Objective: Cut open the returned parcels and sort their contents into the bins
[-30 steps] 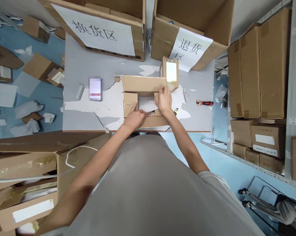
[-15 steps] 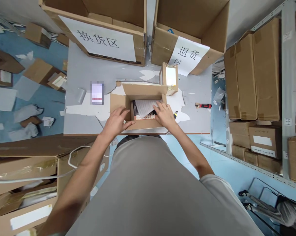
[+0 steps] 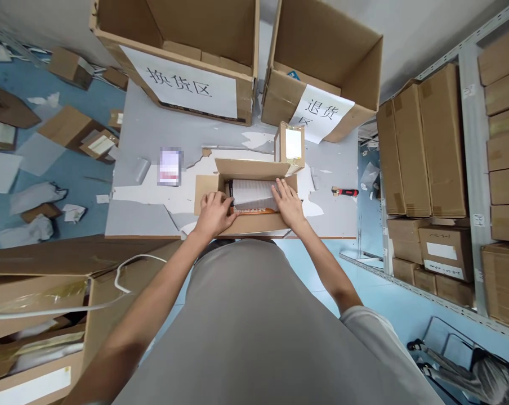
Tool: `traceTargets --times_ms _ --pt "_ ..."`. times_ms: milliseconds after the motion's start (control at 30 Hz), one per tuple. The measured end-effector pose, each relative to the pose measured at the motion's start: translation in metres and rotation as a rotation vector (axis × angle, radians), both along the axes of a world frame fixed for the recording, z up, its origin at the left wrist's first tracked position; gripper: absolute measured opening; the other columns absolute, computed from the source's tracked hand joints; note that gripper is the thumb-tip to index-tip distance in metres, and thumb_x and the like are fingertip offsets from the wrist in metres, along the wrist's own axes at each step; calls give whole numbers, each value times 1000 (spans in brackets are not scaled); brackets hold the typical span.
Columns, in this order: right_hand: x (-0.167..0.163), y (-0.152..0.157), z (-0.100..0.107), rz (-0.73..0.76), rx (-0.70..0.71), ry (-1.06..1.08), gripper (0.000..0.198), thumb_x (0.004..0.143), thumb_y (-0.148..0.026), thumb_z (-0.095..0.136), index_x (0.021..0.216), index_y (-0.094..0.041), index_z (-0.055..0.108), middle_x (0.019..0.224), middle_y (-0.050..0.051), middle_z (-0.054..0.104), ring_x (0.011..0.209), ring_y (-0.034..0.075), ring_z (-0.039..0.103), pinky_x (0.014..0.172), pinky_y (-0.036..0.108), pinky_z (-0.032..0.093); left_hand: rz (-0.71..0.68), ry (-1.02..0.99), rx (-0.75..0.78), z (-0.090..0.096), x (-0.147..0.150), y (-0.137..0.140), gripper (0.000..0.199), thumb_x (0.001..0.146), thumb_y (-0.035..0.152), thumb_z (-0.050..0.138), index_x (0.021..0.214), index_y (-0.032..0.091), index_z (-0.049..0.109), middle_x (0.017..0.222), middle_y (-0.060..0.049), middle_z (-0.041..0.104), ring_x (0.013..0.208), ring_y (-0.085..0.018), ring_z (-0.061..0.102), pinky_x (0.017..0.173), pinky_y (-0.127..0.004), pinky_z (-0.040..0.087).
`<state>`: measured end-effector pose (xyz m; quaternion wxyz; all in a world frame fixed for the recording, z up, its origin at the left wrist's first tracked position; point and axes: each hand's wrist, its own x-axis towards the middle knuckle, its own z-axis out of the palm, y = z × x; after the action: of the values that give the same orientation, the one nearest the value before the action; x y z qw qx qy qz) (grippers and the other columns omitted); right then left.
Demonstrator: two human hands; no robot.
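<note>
An open cardboard box (image 3: pixel 254 225) sits at the table's near edge with its flaps up. Inside lies a printed paper sheet (image 3: pixel 252 192), spread over a black and orange package (image 3: pixel 254 210) whose front strip still shows. At the box's near left corner, my left hand (image 3: pixel 214 214) holds the cardboard with bent fingers, the thumb along the near wall. My right hand (image 3: pixel 288 203) rests over the right end with fingers stretched out, their tips on the sheet's right side.
Behind stands a small taped carton (image 3: pixel 292 147). Two large labelled boxes (image 3: pixel 182 84) line the table's back. A phone-like item (image 3: pixel 170 166) lies left, a red and black cutter (image 3: pixel 344 192) right. Shelves with cartons (image 3: pixel 444 140) stand to the right.
The paper sheet now lies flatter and covers more of the package. My right hand's fingers have straightened over it. My left hand's fingers have drawn closer together at the box corner.
</note>
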<state>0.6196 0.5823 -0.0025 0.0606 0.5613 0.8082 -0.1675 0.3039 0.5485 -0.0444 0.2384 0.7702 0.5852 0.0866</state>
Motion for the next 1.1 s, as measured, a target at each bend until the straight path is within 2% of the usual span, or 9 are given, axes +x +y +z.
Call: traceTargets --times_ms 133,233,300,467,567,700,867,1000,1100 --pt "-10 4 -9 -56 29 12 99 110 -37 73 192 -11 24 201 25 4 189 48 4 150 70 19 72 -38 54 -7 12 -6 54 104 55 73 142 16 77 140 -25 67 141 -48 58 139 -75 30" --pt "-10 -1 -20 -65 -8 25 120 107 -72 73 193 -8 18 201 27 0 188 50 1 150 71 16 131 -60 102 -13 17 -14 59 105 54 69 149 15 73 146 -27 67 145 -48 59 142 -77 24" --pt "-12 -6 -29 -16 -16 33 132 102 -85 71 193 -7 16 200 28 -2 189 49 0 151 70 13 163 -78 112 -15 21 -19 61 106 53 68 153 15 70 152 -28 66 150 -48 58 143 -78 22" --pt "-21 -3 -41 44 -7 66 151 90 -94 79 193 -8 10 200 28 -9 189 48 -5 151 69 8 117 -103 93 -15 34 -27 63 112 49 56 161 9 64 169 -32 61 170 -51 46 146 -81 9" --pt "-25 6 -38 43 -37 81 152 89 -88 86 193 -8 10 199 29 -10 188 48 -7 151 69 7 74 -130 -9 -13 54 -21 71 113 43 54 167 -2 56 174 -36 57 173 -50 44 147 -73 23" --pt "-24 12 -34 51 -57 141 136 94 -74 89 194 -14 18 200 26 -9 188 48 -6 150 71 7 173 -285 -206 -8 86 2 62 109 34 61 162 1 65 163 -30 70 160 -45 61 138 -58 47" --pt "-23 15 -32 32 -43 185 108 96 -50 95 186 -17 44 202 24 -1 189 47 -3 151 71 7 383 -433 -324 -5 100 22 36 106 28 68 135 15 85 140 -16 86 127 -35 81 121 -45 60" --pt "-27 20 -36 -33 -9 217 40 109 -24 72 148 -19 79 203 12 10 190 38 -2 151 70 13 448 -451 -368 -13 91 29 29 107 32 68 124 18 87 132 -13 88 126 -32 81 118 -41 62" --pt "-29 19 -38 -74 14 240 33 108 -10 57 124 -17 84 203 9 18 190 34 -3 152 70 16 606 -383 -410 -28 88 45 40 108 28 59 138 9 79 149 -24 79 142 -37 74 127 -48 57"
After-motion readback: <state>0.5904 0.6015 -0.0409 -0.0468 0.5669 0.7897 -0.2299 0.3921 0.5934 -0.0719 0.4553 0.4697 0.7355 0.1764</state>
